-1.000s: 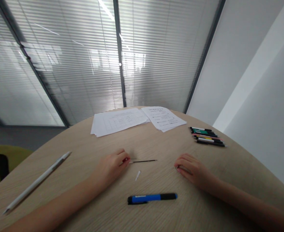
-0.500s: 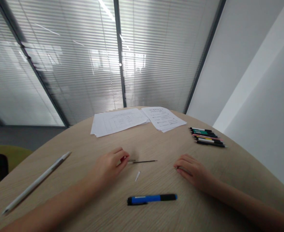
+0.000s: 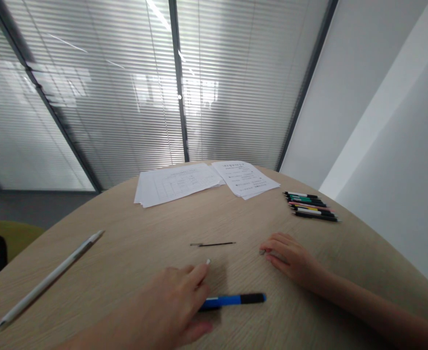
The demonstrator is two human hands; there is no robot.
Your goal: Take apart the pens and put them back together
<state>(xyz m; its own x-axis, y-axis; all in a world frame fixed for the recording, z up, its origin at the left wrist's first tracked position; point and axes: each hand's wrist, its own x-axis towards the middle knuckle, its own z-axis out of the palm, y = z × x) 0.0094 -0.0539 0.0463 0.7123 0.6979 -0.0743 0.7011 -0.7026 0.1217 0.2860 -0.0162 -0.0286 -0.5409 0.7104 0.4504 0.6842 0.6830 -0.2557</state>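
Note:
My left hand (image 3: 173, 301) is over the left end of a blue pen (image 3: 228, 300) with a black grip, its thumb apart from the fingers. Its fingertips are beside a small white piece (image 3: 208, 261), mostly hidden now. I cannot tell whether the fingers touch either one. On the table beyond lies a thin black pen refill (image 3: 217, 244) with a clear spring-like bit at its left end. My right hand (image 3: 287, 255) rests on the table at the right, fingers closed on a small grey piece (image 3: 261, 252) that peeks out at the fingertips.
A long white pencil-shaped stick (image 3: 49, 279) lies at the left. Papers (image 3: 177, 183) with print lie at the far side, more sheets (image 3: 246, 179) beside them. Several pens (image 3: 311, 208) are lined up at the right. A green chair (image 3: 13, 238) stands beyond the left table edge.
My left hand has left the refill and come toward me, onto the blue pen's left end beside the white piece. My right hand has hardly moved.

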